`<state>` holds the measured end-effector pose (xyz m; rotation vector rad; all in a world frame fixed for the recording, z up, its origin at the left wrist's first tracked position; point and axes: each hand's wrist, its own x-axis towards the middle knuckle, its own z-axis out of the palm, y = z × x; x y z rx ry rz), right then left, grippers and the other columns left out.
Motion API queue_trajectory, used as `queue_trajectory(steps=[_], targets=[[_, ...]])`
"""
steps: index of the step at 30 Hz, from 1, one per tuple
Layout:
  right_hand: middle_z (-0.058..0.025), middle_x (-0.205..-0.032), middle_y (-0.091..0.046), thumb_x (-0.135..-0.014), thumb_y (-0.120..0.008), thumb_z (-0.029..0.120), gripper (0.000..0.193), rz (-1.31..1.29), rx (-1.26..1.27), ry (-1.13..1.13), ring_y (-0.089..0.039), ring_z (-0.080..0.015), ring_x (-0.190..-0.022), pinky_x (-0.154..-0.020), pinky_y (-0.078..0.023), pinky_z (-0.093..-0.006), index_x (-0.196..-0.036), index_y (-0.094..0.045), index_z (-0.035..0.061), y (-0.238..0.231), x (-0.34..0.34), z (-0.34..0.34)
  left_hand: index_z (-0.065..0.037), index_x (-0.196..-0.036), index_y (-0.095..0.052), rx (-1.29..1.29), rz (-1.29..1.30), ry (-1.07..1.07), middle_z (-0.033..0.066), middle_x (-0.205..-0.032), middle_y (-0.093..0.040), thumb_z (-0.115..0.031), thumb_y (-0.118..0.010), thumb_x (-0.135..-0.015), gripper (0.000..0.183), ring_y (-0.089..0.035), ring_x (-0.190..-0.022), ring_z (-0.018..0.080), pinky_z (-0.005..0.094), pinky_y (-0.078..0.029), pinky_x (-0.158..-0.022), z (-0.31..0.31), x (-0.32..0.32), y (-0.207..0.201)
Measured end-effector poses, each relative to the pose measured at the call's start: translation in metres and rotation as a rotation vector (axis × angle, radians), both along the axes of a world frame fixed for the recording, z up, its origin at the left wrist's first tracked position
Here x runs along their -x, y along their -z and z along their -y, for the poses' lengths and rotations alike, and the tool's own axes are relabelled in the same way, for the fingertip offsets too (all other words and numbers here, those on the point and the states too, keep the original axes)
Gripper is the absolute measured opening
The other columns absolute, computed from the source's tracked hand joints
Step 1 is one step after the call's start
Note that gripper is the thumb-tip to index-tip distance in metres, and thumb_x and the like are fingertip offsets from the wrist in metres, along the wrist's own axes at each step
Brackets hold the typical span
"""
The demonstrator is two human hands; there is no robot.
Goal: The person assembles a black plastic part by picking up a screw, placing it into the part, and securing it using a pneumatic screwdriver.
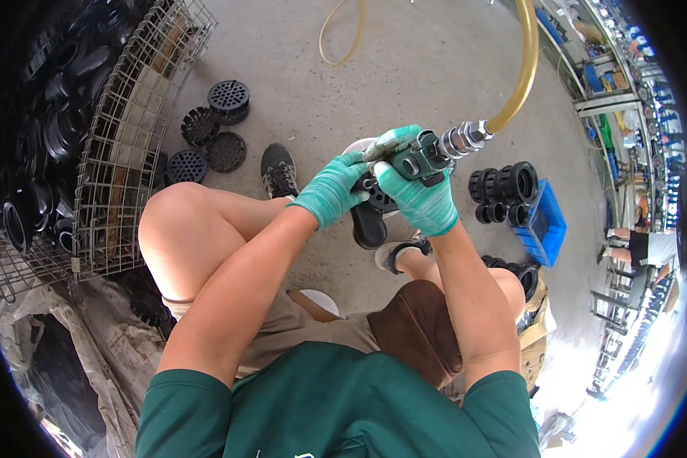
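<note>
My right hand [424,200], in a green knit glove, is closed around a dark green air tool [420,159]. A metal coupling [466,139] joins the tool to a yellow air hose [520,76]. Close against it, my left hand [334,189], gloved alike, has its fingers curled on a black plastic fitting [369,227] with a rounded end pointing towards me. A holed black face shows between the hands. The tool's tip and the fitting's far side are hidden by my fingers. Part of a pale round surface [359,145] shows behind the gloves.
Black slotted round covers [229,98] lie on the floor at left, beside a wire cage [130,130] full of black parts. Black ribbed rings [504,183] stand at right next to a blue crate [546,225]. Shelving [611,99] and another person [641,248] are farther right.
</note>
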<state>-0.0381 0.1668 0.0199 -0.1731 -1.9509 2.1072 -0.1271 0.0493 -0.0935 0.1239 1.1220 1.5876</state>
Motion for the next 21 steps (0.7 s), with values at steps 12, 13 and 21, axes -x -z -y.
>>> queue_trajectory(steps=[12, 13, 21], targets=[[-0.0074, -0.108, -0.069, -0.083, -0.073, -0.002, 0.033, 0.009, 0.018, 0.015, -0.066, -0.0162, -0.099, -0.09, -0.055, -0.0337, -0.113, -0.061, 0.0057, -0.002, 0.001, -0.003, -0.013, -0.131, -0.06, 0.024, -0.004, 0.012, 0.0019, -0.11, -0.061, -0.016, -0.054, -0.101, 0.03, -0.057, -0.097, 0.0128, 0.0283, -0.054, -0.073, 0.003, 0.001, -0.002], [-0.0075, -0.108, -0.069, -0.083, -0.073, -0.002, 0.034, 0.012, 0.027, 0.016, -0.066, -0.0161, -0.099, -0.09, -0.055, -0.0335, -0.114, -0.061, 0.0057, -0.001, 0.0, -0.004, -0.013, -0.131, -0.06, 0.024, -0.003, 0.015, 0.0019, -0.11, -0.061, -0.016, -0.054, -0.101, 0.03, -0.057, -0.097, 0.0128, 0.0283, -0.054, -0.073, 0.002, 0.0, -0.003], [-0.0074, -0.104, -0.069, -0.081, -0.067, -0.007, 0.031, 0.001, -0.008, 0.008, -0.066, -0.0168, -0.097, -0.088, -0.056, -0.0342, -0.11, -0.062, 0.0047, 0.0, 0.0, -0.006, -0.012, -0.136, -0.056, 0.022, -0.334, 0.084, 0.0001, -0.115, -0.059, -0.021, -0.053, -0.103, 0.034, -0.054, -0.096, 0.0097, 0.0229, -0.052, -0.079, 0.005, -0.003, -0.004]])
